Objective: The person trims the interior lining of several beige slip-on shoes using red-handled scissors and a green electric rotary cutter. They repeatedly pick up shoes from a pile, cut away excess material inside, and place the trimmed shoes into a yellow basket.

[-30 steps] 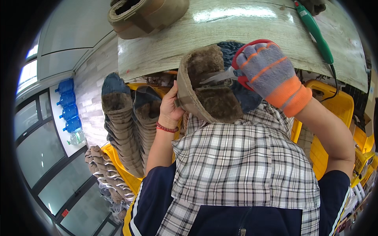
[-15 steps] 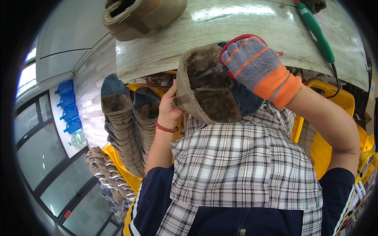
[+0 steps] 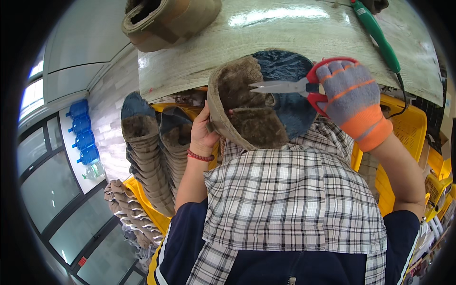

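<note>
A khaki winter cap (image 3: 240, 90) with brown plush and dark blue lining is held with its inside facing up, between the table edge and my checked apron. Bare, with a red bead bracelet at the wrist, my left hand (image 3: 203, 134) grips the cap's left rim; some of its fingers are hidden behind it. My right hand (image 3: 352, 97), in a grey and orange glove, is closed around the red handles of the scissors (image 3: 287, 87). Their blades point left over the lining, close together.
On the wood-patterned table (image 3: 190, 59) lie another brown cap (image 3: 173, 23) and a green corded tool (image 3: 378, 35). Nested stacks of caps (image 3: 147, 156) stand in a yellow crate (image 3: 141, 192) at left. Another yellow crate (image 3: 403, 126) sits at right. Blue water jugs (image 3: 84, 133) line the far-left wall.
My right hand has drawn the scissors back to the right, out from inside the cap, uncovering its blue lining. My left hand keeps its hold on the rim, and the cap has shifted slightly.
</note>
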